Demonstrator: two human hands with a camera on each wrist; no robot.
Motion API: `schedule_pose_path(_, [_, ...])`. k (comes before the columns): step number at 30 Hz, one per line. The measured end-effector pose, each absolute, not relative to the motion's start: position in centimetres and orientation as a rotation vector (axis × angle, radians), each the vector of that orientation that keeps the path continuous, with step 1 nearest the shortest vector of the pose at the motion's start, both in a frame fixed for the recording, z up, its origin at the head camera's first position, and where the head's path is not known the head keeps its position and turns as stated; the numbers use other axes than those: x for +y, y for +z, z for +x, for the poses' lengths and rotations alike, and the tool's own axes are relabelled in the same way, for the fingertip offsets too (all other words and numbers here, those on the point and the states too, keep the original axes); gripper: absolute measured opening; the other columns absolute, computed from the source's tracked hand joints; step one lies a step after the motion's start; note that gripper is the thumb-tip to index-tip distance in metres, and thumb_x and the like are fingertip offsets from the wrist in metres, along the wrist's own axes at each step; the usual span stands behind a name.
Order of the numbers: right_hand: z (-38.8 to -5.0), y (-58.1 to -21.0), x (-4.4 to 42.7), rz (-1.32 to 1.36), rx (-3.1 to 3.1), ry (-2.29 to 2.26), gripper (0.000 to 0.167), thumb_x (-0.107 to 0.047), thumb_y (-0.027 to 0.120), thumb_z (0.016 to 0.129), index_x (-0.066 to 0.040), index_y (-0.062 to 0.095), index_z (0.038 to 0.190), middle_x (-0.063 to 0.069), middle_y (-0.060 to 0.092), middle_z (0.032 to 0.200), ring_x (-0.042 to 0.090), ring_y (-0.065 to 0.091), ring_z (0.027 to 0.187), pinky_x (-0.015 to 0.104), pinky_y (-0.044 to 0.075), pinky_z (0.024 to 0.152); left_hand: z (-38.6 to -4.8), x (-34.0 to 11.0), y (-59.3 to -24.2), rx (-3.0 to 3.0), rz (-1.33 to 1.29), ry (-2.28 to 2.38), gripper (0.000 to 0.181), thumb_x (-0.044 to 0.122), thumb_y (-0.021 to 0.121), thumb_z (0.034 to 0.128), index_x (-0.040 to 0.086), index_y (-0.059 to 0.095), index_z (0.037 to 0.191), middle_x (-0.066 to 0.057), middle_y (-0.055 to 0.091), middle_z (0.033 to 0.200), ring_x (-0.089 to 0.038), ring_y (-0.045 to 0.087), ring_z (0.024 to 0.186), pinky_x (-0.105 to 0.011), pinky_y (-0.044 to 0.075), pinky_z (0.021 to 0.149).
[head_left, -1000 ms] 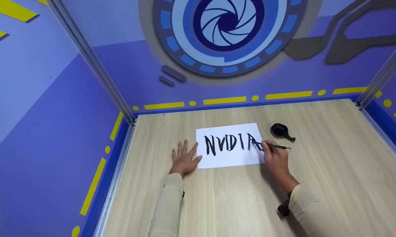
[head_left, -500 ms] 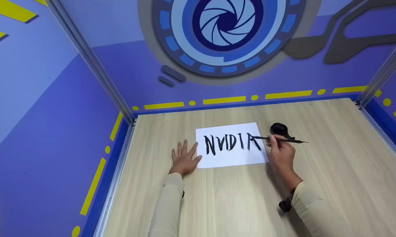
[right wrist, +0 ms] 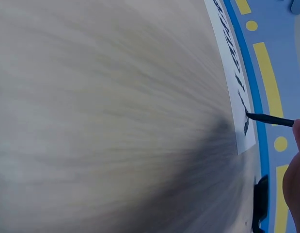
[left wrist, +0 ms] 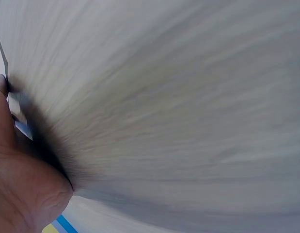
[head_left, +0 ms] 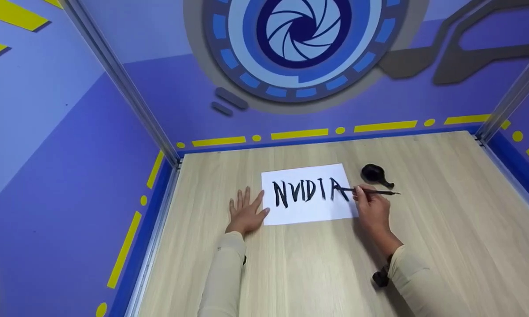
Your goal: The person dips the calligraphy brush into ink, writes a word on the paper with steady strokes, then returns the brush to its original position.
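A white sheet of paper (head_left: 308,212) lies on the wooden table, with NVIDIA lettered across it in thick black strokes. My right hand (head_left: 374,213) pinches a slim black brush (head_left: 374,191), its tip at the last letter A. The right wrist view also shows the brush (right wrist: 271,119) meeting the lettering, with only part of the hand (right wrist: 295,179) visible. At the paper's left edge my left hand (head_left: 247,214) rests with fingers spread, thumb and index finger at the sheet. In the left wrist view just part of that hand (left wrist: 28,189) shows.
A black, round-bodied container with a narrow neck (head_left: 373,175) sits on the table (head_left: 308,273) right of the paper. Purple-blue panels (head_left: 159,97) wall the table at the back and both sides.
My right hand first moved right and away from me with the brush, then came back slightly left and nearer. The A's crossbar area looks darker. My left hand has stayed still.
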State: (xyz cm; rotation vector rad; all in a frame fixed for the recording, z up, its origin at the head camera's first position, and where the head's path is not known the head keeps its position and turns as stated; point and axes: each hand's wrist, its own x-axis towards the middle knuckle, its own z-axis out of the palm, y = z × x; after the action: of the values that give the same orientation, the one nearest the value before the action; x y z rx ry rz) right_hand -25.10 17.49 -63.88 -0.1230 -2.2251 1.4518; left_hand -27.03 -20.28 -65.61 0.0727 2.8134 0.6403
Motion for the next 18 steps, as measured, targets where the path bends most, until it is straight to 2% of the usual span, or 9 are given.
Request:
schedule_pose_path(8, [-25.2,-63.3,17.6,-0.132,-2.166,1.440,0.019,-0.018,0.069,0.105,-0.002,0.079,0.109,0.018,0.082,0.095,-0.013,0.069,0.077,0.003,0.053,0.073,-27.2,-20.4,-65.9,2.811,0.077,0.638,0.069,0.058,0.044,0.1097,0.038,0.021,0.171,-0.009,-0.007,0.183,-0.039,-0.015,0.169,-0.068,-0.012,0.133])
schedule_pose_path(18, [-25.6,-62.6,17.9,-0.140,-1.980,1.630,0.018,-0.010,0.070,0.104,0.007,0.077,0.108,0.027,0.080,0.096,0.004,0.077,0.076,0.009,0.059,0.072,-28.0,-20.5,-67.4,2.807,0.052,0.608,0.071,0.065,0.044,0.1069,0.045,0.018,0.170,-0.004,-0.010,0.183,-0.036,-0.018,0.169,-0.067,-0.014,0.133])
